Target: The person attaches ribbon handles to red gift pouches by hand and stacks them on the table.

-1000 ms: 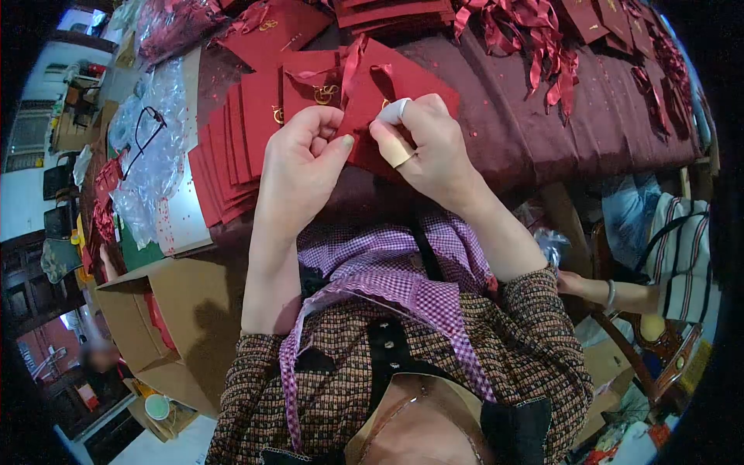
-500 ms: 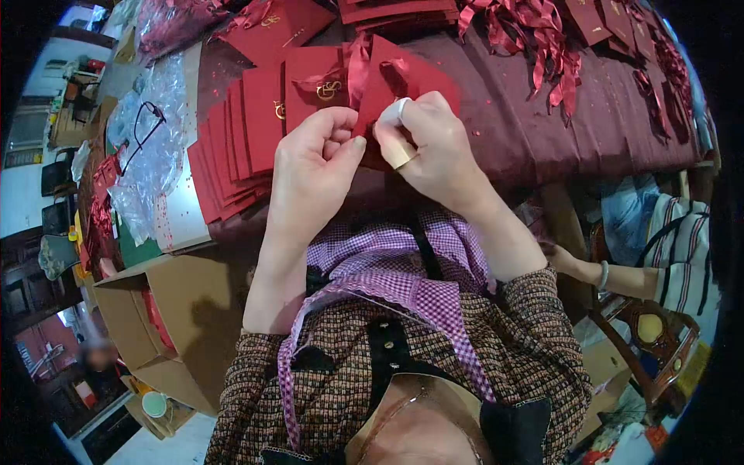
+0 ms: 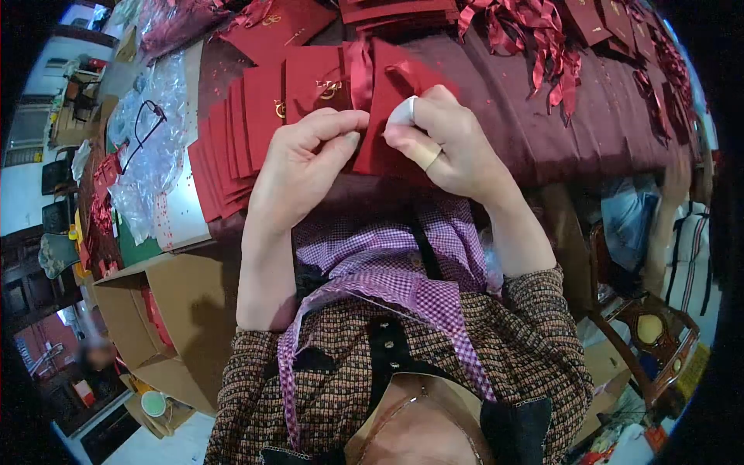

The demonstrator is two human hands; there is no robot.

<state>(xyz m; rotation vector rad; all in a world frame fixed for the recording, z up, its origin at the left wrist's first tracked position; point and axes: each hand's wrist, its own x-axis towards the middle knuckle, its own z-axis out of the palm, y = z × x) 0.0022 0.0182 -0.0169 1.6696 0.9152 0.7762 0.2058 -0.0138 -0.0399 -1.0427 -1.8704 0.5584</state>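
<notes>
Above the draped surface, near fanned red gift bags: left hand, thumb and forefinger close together; right hand, fingers curled; pinched item, if any, indiscernible.

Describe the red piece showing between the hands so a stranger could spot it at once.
Find the table's dark maroon cloth. Near its front edge, a row of overlapping red pieces fans rightward to the person's left hand. Yours is the row's rightmost red piece, set apart by the right hand overlapping it.
</notes>
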